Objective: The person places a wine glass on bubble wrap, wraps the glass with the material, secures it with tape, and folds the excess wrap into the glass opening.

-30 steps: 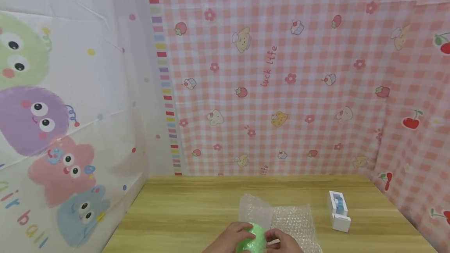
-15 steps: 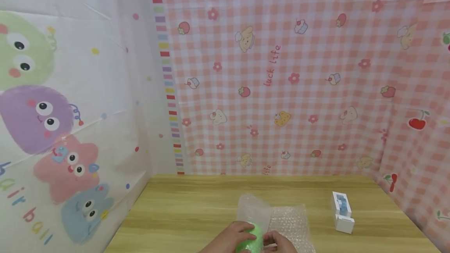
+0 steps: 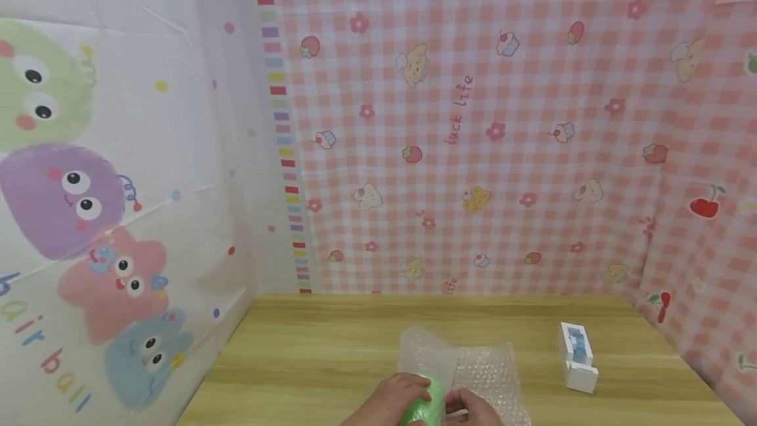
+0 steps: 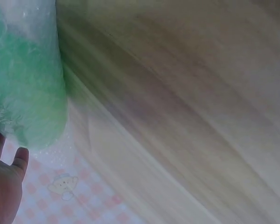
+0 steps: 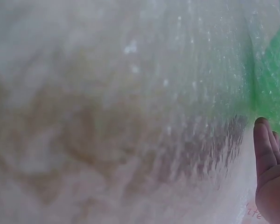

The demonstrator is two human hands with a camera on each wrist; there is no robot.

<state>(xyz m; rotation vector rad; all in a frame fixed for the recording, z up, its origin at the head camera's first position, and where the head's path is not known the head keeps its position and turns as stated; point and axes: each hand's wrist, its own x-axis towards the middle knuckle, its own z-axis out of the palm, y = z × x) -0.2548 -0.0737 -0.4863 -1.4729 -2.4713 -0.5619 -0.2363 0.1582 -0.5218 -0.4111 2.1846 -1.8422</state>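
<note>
A rounded green object (image 3: 435, 398), its exact kind hidden by clear bubble wrap (image 3: 489, 373), stands at the bottom middle of the head view. My left hand (image 3: 391, 401) curls over its left side and grips it. At its right side, my right hand (image 3: 473, 409) holds the wrap with bent fingers beside the green object. In the left wrist view the green object (image 4: 30, 88) shows through the wrap, with part of the hand (image 4: 7, 186) below. The right wrist view has a sheet of bubble wrap (image 5: 191, 93) across it, with fingers (image 5: 265, 144) at the green edge.
A white tape dispenser (image 3: 578, 357) with a blue roll stands on the wooden table (image 3: 319, 347) to the right. Behind the table hangs a pink checked cloth (image 3: 461, 150); a white cartoon cloth (image 3: 195, 215) closes the left side.
The head view has turned slightly left, so the scene sits further right. Both hands stay at the green object, and the bubble wrap's right part has drawn in slightly toward it.
</note>
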